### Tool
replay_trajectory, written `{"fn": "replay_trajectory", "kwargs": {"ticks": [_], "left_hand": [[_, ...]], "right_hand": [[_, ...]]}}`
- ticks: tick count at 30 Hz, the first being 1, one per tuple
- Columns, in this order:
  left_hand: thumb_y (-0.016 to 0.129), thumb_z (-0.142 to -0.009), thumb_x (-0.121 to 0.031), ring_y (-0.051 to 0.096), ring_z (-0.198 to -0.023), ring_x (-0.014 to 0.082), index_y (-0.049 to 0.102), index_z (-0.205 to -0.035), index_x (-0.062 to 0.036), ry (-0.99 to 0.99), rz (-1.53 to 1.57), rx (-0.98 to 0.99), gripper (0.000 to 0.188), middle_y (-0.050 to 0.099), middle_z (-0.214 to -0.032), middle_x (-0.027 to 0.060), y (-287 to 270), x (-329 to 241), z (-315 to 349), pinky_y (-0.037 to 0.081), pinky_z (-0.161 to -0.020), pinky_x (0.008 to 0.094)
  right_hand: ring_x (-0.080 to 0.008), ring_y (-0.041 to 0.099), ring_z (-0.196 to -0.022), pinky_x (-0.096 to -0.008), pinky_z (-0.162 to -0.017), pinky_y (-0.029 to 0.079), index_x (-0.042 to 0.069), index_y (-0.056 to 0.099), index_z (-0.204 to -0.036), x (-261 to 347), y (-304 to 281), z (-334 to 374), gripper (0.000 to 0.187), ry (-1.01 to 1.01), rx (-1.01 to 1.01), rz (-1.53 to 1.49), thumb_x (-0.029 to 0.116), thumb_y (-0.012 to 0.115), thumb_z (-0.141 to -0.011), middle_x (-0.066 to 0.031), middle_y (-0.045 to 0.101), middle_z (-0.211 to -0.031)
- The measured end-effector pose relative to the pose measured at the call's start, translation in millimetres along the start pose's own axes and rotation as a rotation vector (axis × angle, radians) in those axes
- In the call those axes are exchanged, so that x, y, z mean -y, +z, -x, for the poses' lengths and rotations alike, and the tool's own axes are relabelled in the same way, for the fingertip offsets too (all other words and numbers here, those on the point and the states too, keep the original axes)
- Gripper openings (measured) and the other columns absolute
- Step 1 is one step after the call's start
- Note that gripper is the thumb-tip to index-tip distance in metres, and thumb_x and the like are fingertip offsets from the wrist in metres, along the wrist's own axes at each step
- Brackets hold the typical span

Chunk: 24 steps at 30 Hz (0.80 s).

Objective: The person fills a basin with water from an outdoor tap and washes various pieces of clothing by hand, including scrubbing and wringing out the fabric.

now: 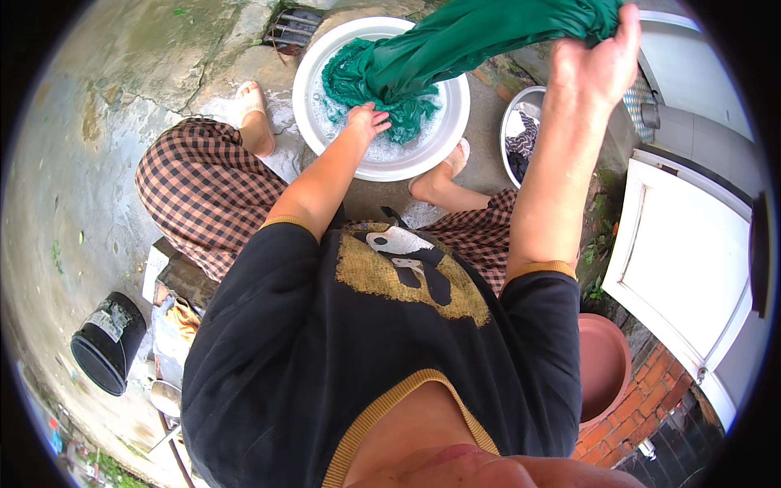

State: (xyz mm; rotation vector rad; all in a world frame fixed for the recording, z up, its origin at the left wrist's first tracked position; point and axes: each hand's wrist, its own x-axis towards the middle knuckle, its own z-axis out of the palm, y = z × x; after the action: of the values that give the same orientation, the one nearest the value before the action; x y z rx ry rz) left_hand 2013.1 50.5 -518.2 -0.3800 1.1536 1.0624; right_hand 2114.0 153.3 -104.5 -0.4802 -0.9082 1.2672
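Note:
A wet, dark green cloth (423, 61) stretches from a white basin (303, 102) of soapy water up to the upper right. My right hand (598, 65) is raised and closed around its upper end, thumb pointing up. The cloth's lower part lies bunched in the suds. Against that bunched part, over the near side of the basin, rests my left hand (370, 120), its fingers loosely apart. What kind of garment the cloth is cannot be made out.
A smaller metal basin (508, 122) holding patterned and dark cloth stands right of the white one. My sandaled feet (254, 118) flank the white basin. A black bucket (108, 342) lies at left, a reddish tub (600, 370) sits at right, and a drain grate (293, 31) is beyond.

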Motion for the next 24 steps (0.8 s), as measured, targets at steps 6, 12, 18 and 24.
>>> {"fn": "replay_trajectory", "kwargs": {"ticks": [6, 12, 18, 24], "left_hand": [[0.037, -0.093, -0.014, 0.056, -0.105, 0.0334, 0.041, -0.114, -0.0028, 0.303, 0.285, 0.104, 0.025, 0.053, -0.114, 0.0194, -6, -30, 30, 0.050, -0.088, 0.0526], [0.054, -0.085, -0.011, 0.062, -0.081, 0.0168, 0.046, -0.100, -0.0053, 0.506, -0.077, 0.277, 0.017, 0.060, -0.091, 0.0088, 9, -89, 98, 0.056, -0.067, 0.0367], [0.064, -0.081, -0.012, 0.060, -0.081, 0.0124, 0.055, -0.090, -0.0062, 0.468, -0.388, 0.617, 0.013, 0.060, -0.089, 0.0045, 63, -117, 180, 0.050, -0.070, 0.0276], [0.064, -0.080, -0.014, 0.055, -0.079, 0.0087, 0.059, -0.093, -0.0051, 0.455, -0.689, 0.897, 0.017, 0.059, -0.086, 0.0015, 127, -103, 242, 0.046, -0.071, 0.0243]], "right_hand": [[-0.0090, 0.055, -0.077, -0.0252, -0.067, 0.044, 0.002, 0.064, -0.088, -99, -142, 22, 0.015, 0.063, -0.233, 0.668, 0.016, 0.060, -0.089, -0.0006, 0.062, -0.082], [-0.0281, 0.061, -0.100, -0.0377, -0.089, 0.048, 0.010, 0.063, -0.110, -164, -187, 88, 0.033, 0.361, 0.488, 1.532, 0.029, 0.062, -0.082, -0.0147, 0.063, -0.104], [-0.0157, 0.063, -0.087, -0.0282, -0.080, 0.051, 0.001, 0.064, -0.100, -167, -108, 105, 0.021, 1.026, 0.686, 0.708, 0.003, 0.060, -0.079, -0.0085, 0.065, -0.097], [-0.0183, 0.057, -0.100, -0.0312, -0.089, 0.046, 0.005, 0.058, -0.116, -171, -141, 120, 0.050, 1.006, 0.575, 0.847, 0.001, 0.072, -0.068, -0.0078, 0.062, -0.110]]}}
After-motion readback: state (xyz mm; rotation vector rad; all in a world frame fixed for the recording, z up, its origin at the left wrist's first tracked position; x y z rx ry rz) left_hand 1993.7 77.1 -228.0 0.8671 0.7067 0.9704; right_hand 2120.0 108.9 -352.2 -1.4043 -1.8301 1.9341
